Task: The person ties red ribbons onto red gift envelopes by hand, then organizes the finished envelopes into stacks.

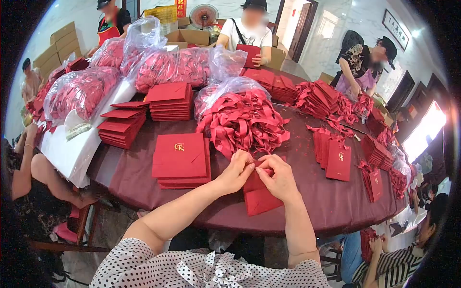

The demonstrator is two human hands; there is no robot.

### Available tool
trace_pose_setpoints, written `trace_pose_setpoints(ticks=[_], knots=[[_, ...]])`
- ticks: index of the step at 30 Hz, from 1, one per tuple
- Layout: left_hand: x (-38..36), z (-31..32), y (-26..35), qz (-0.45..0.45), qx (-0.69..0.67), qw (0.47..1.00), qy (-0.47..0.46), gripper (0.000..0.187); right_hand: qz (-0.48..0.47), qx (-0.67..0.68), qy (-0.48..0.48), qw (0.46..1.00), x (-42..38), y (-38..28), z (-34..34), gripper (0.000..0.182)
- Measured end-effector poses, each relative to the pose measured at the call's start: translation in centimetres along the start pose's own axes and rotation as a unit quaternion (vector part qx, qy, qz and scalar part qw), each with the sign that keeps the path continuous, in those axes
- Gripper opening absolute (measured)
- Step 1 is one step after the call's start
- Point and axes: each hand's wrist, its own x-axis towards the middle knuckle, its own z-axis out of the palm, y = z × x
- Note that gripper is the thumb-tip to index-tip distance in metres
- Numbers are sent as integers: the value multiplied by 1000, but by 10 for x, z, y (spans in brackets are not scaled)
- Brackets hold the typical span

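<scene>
Two hands, one open ribbon bag, three sealed ribbon bags, one fan.

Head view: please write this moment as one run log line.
left hand: pinching red ribbon | right hand: on same ribbon | red envelope: under hands | envelope stack: beside left hand

Matt red paper envelope, satin ribbons, glossy plastic bags, smooth maroon tablecloth
</scene>
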Motion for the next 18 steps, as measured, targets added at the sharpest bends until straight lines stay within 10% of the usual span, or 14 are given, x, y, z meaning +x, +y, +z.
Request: trace_pose_setpoints(ticks=[11, 18], knots=[[7, -10, 18, 156, 136, 977, 56, 17, -100, -201, 85, 971, -5, -12, 15, 9], [10, -17, 25, 174, 64, 982, 14, 15, 32, 51, 66, 996, -5, -3, 6, 14]])
